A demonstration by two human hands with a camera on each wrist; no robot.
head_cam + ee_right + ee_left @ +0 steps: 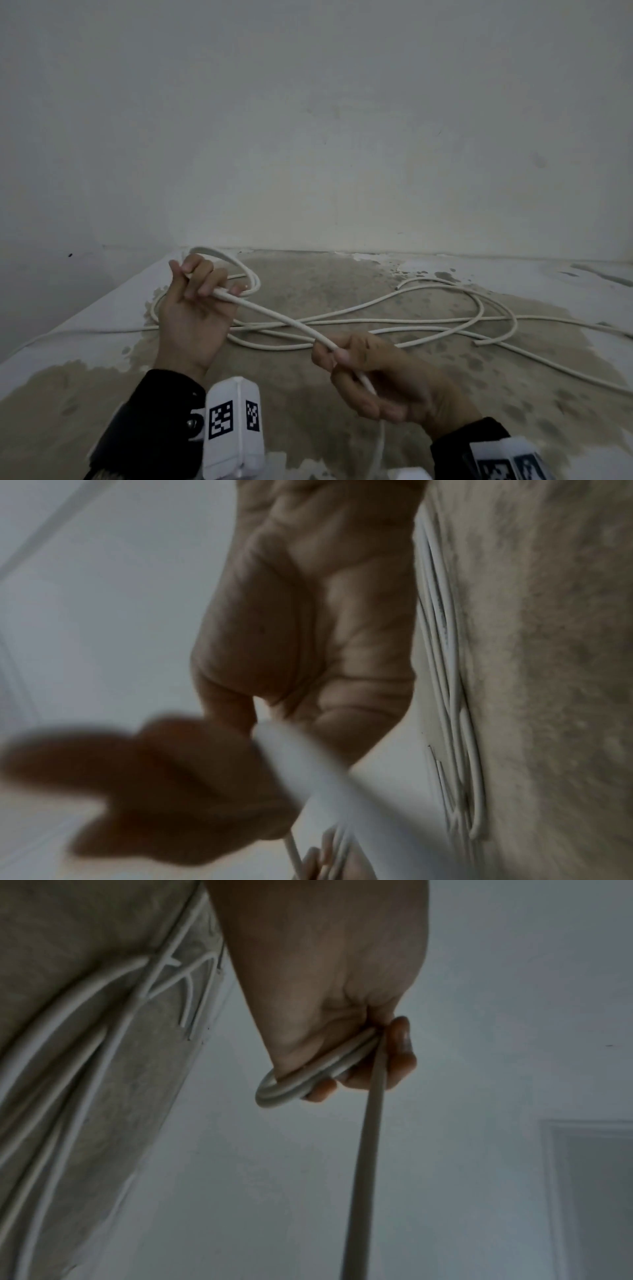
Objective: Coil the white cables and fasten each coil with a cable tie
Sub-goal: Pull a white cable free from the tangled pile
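Note:
A small coil (239, 270) of white cable is gripped in my left hand (197, 301), raised above the floor at the left; the left wrist view shows the coil (291, 1088) pinched under the curled fingers (397, 1053). From it a straight run of cable (284, 320) leads down to my right hand (376, 380), whose fingers curl round it. The right wrist view shows this cable (308, 767) blurred across the palm. More white cable (428, 318) lies in loose tangled loops on the floor beyond both hands.
The stained beige floor (308, 428) meets a pale wall (308, 137) just behind the loose cable. One strand (68, 334) trails off to the left, others (582, 377) to the right. No cable tie shows in any view.

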